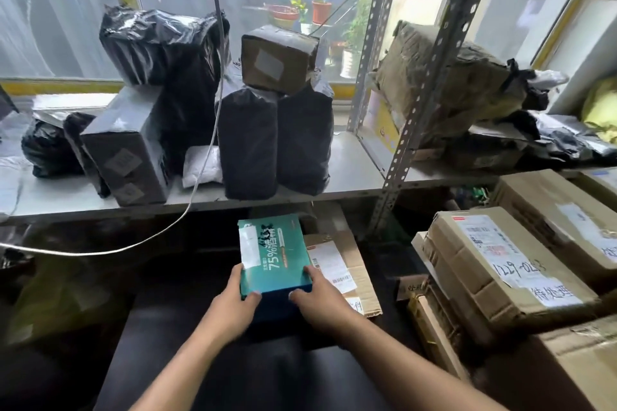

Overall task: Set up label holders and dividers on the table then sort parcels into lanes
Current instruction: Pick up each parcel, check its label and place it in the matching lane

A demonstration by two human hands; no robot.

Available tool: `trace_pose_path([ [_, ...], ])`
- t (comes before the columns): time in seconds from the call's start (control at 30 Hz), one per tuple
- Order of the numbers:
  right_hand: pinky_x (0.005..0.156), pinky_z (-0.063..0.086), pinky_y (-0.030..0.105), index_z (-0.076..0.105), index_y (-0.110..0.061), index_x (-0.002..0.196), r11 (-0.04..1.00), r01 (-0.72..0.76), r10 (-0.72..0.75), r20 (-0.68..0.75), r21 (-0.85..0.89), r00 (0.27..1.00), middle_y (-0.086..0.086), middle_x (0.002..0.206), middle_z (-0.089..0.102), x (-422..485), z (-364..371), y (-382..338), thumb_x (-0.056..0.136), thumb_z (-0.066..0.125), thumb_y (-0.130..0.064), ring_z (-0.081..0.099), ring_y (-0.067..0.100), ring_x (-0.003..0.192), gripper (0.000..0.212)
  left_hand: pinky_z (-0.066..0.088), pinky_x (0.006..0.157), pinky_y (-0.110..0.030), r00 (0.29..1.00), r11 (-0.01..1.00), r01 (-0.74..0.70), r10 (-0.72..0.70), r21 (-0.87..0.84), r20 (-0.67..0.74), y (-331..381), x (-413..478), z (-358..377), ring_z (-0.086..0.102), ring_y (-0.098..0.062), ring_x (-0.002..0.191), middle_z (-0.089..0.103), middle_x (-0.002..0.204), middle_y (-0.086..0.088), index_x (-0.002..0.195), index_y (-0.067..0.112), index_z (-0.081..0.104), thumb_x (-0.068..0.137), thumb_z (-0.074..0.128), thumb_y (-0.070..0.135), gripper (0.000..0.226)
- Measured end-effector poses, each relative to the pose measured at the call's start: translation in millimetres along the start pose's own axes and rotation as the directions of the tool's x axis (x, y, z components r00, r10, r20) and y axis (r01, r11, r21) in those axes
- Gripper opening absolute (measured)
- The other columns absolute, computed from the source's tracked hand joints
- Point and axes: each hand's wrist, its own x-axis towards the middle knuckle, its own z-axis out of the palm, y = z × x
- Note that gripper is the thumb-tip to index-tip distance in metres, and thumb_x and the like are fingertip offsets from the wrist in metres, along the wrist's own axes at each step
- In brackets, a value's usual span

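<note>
Teal carton [272,253] was held in both hands, low in front of me, below the front lip of the metal shelf [347,157] and just beside a flat cardboard parcel [337,264]. Whether it touched that parcel, I could not tell.

Left hand [230,307] and right hand [320,300] each took a near corner, with fingers curled along the side edge and the thumb pressed on the near end. My guess at the reason: the printed top stayed uncovered and level for reading before choosing a lane.

Carton: rigid, rectangular, smooth printed card with a white sticker. Black poly-bag parcels [248,143] on the shelf: soft, glossy, wrinkled, stood on end. Taped cartons [494,264] at right: corrugated, dented, labelled. No dividers or label holders in view.
</note>
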Motion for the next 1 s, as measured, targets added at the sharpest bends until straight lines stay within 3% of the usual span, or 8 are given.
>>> trace_pose_path([
  [0.2, 0.089, 0.055, 0.034, 0.058, -0.032, 0.122, 0.995, -0.023, 0.033, -0.107, 0.096, 0.994, -0.013, 0.107, 0.066, 8.0, 4.3, 11.4, 0.089, 0.055, -0.028, 0.063, 0.010, 0.098, 0.033, 0.042, 0.079, -0.032, 0.994, 0.982, 0.063, -0.078, -0.178, -0.081, 3.3, -0.6, 5.9, 0.059, -0.017, 0.099, 0.060, 0.118, 0.001, 0.142, 0.028, 0.038, 0.097, 0.054, 0.034, 0.047],
  [0.27, 0.070, 0.053, 0.029, 0.065, -0.024, 0.091, 0.995, -0.039, 0.053, -0.147, 0.094, 0.988, -0.009, 0.088, 0.065, 4.4, 0.9, 15.5, 0.092, 0.053, -0.029, 0.062, 0.012, 0.082, 0.013, 0.041, 0.073, -0.033, 0.986, 0.985, 0.093, -0.111, -0.142, -0.127, -0.9, -7.4, 2.0, 0.058, -0.011, 0.087, 0.062, 0.110, -0.001, 0.121, 0.022, 0.048, 0.098, 0.051, 0.040, 0.029],
  [0.33, 0.054, 0.047, 0.024, 0.061, -0.017, 0.072, 0.988, -0.086, 0.106, -0.163, 0.125, 0.981, -0.001, 0.074, 0.062, 1.2, -0.1, 24.4, 0.095, 0.050, -0.027, 0.058, 0.018, 0.067, 0.028, 0.040, 0.070, -0.035, 0.978, 0.986, 0.137, -0.150, -0.090, -0.147, -8.5, -10.8, -3.3, 0.055, -0.010, 0.081, 0.063, 0.102, -0.001, 0.105, 0.018, 0.051, 0.099, 0.045, 0.047, 0.030],
  [0.43, 0.045, 0.044, 0.018, 0.067, -0.005, 0.088, 0.977, -0.151, 0.166, -0.088, 0.153, 0.982, 0.011, 0.077, 0.065, -1.5, 5.9, 40.9, 0.100, 0.043, -0.019, 0.059, 0.019, 0.065, 0.031, 0.042, 0.073, -0.035, 0.977, 0.976, 0.197, -0.203, -0.092, -0.062, -23.2, -12.7, -4.8, 0.058, -0.013, 0.090, 0.063, 0.104, 0.002, 0.110, 0.020, 0.055, 0.100, 0.042, 0.051, 0.035],
  [0.57, 0.056, 0.040, 0.026, 0.065, -0.001, 0.106, 0.951, -0.193, 0.207, -0.034, 0.241, 0.978, 0.017, 0.100, 0.071, -2.5, 19.7, 53.9, 0.102, 0.039, -0.018, 0.058, 0.022, 0.078, 0.031, 0.054, 0.090, -0.038, 0.989, 0.949, 0.148, -0.146, -0.279, 0.027, -40.3, -22.9, 2.1, 0.066, -0.013, 0.099, 0.069, 0.114, 0.006, 0.126, 0.024, 0.058, 0.103, 0.041, 0.045, 0.035],
  [0.73, 0.058, 0.044, 0.033, 0.063, 0.004, 0.110, 0.913, -0.236, 0.255, -0.013, 0.334, 0.967, 0.024, 0.088, 0.070, -10.9, 28.6, 68.4, 0.100, 0.039, -0.017, 0.059, 0.029, 0.068, 0.033, 0.056, 0.088, -0.039, 0.989, 0.949, 0.142, -0.121, -0.282, 0.091, -50.7, -42.8, 0.8, 0.069, -0.012, 0.094, 0.073, 0.104, 0.008, 0.105, 0.027, 0.066, 0.103, 0.046, 0.040, 0.024],
  [0.9, 0.049, 0.037, 0.026, 0.065, -0.006, 0.103, 0.876, -0.310, 0.316, 0.046, 0.370, 0.948, 0.006, 0.081, 0.066, -34.7, 37.3, 96.0, 0.105, 0.046, -0.038, 0.052, 0.020, 0.058, 0.037, 0.057, 0.070, -0.035, 0.949, 0.911, 0.241, -0.149, -0.335, 0.279, -54.8, -73.5, -0.8, 0.073, -0.018, 0.090, 0.074, 0.102, 0.007, 0.109, 0.033, 0.062, 0.102, 0.051, 0.040, 0.015],
  [1.0, 0.053, 0.040, 0.028, 0.067, -0.012, 0.112, 0.837, -0.343, 0.296, 0.175, 0.426, 0.939, -0.001, 0.084, 0.067, -42.8, 44.1, 100.1, 0.100, 0.045, -0.056, 0.057, 0.018, 0.068, 0.050, 0.055, 0.093, -0.038, 0.946, 0.888, 0.207, -0.075, -0.410, 0.314, -52.6, -86.2, 2.9, 0.073, -0.013, 0.097, 0.075, 0.107, 0.009, 0.126, 0.032, 0.058, 0.098, 0.055, 0.044, 0.031],
])
